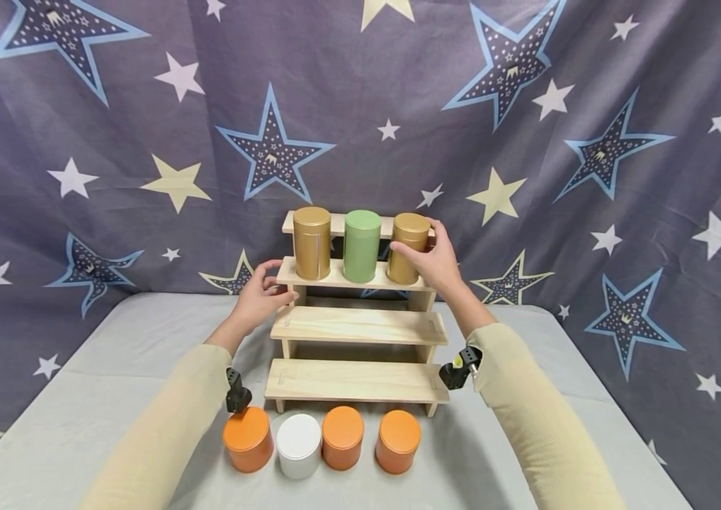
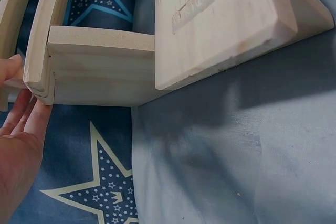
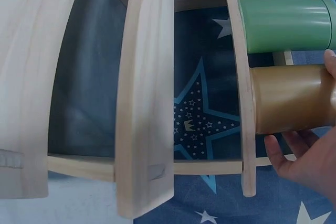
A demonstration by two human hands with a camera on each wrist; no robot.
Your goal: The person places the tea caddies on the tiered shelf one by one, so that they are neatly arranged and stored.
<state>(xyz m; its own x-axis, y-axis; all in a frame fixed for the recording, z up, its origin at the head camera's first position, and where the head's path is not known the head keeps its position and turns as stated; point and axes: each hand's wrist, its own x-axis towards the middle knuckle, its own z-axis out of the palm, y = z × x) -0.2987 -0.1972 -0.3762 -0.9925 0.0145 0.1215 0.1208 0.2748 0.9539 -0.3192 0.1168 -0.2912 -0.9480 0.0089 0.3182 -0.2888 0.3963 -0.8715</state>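
Note:
A gold canister (image 1: 404, 263) stands at the right end of the second board from the top of a stepped wooden shelf (image 1: 360, 326). My right hand (image 1: 438, 263) holds it, thumb at the front and fingers round its far side; the right wrist view shows this gold canister (image 3: 294, 98) from the side, its base at the board. Left of it stand a green canister (image 1: 361, 248) and another gold canister (image 1: 312, 244). My left hand (image 1: 257, 301) grips the left end of the shelf, thumb and fingers on either side of the wood (image 2: 39, 72) in the left wrist view.
In front of the shelf, three orange canisters (image 1: 342, 439) and a white canister (image 1: 299, 448) stand on the light grey cloth surface (image 1: 526, 425). The lower boards (image 1: 357, 381) bear nothing. A star-patterned curtain (image 1: 348, 85) hangs behind.

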